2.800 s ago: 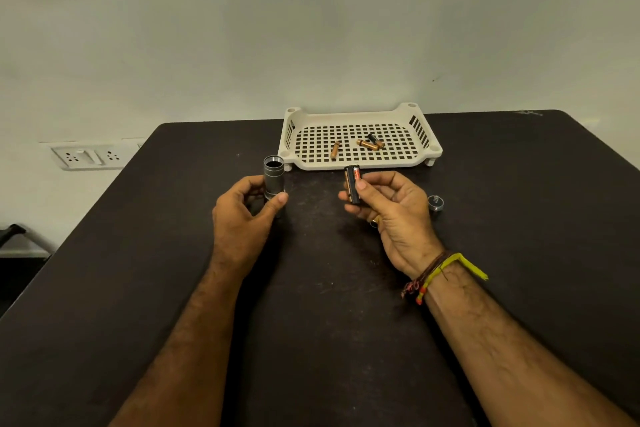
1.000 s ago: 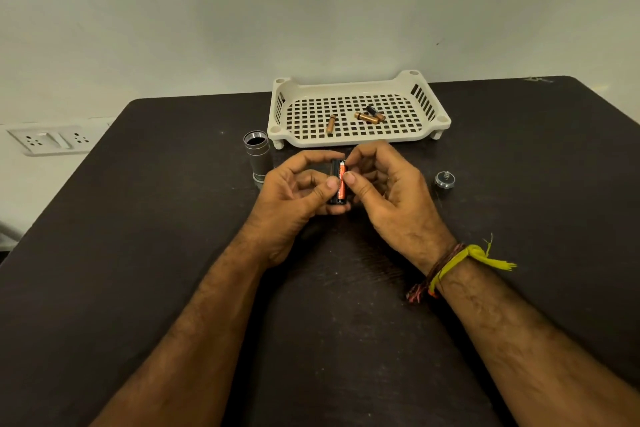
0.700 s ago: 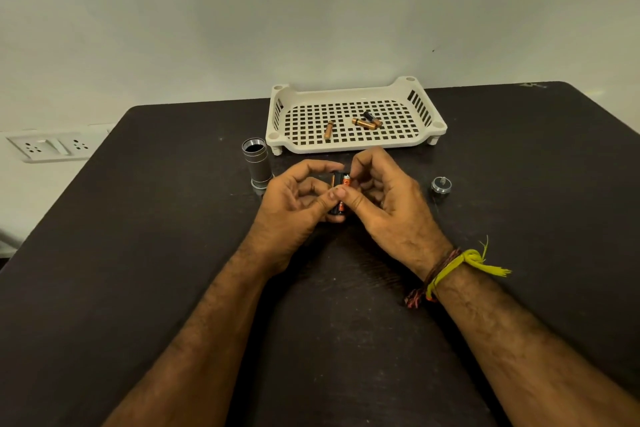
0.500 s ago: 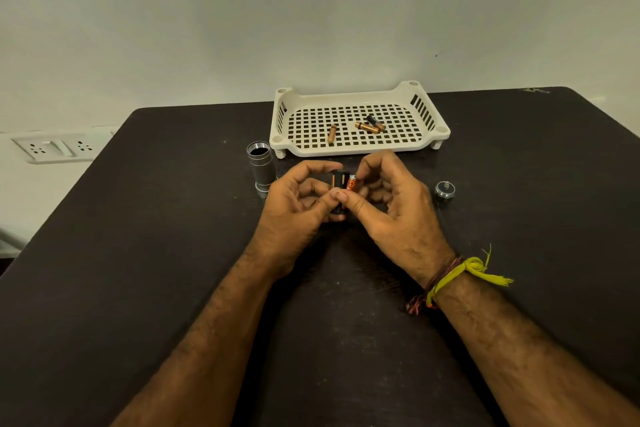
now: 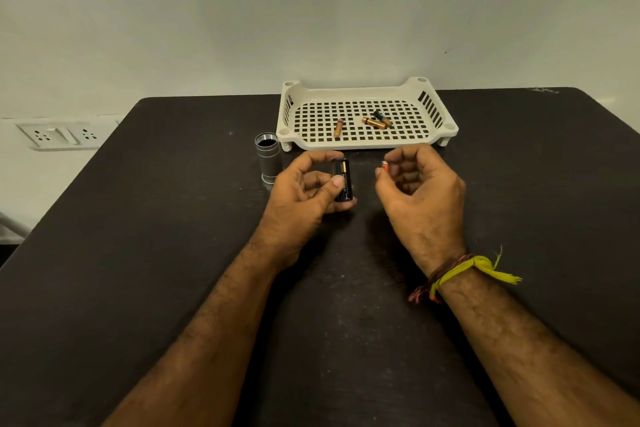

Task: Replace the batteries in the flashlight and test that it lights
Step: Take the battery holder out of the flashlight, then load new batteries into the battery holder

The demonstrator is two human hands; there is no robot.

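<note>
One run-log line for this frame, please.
left hand: grips black battery holder | right hand: pinches orange-tipped battery | grey metal flashlight tube: upright, open | white perforated tray: three loose batteries

Dim, even indoor light is falling from overhead, giving the scene a greenish-grey cast. Soft shadows are pooling under the forearms on the matte black table. Wide-angle distortion is bowing the table's far corners; focus is holding reasonably sharp.

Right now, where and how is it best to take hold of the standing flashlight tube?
Probably grip the tube around its middle, coming from its left side. It stands upright on the table with the open end up; the tray sits close on its right, and the left hand is nearby.
</note>
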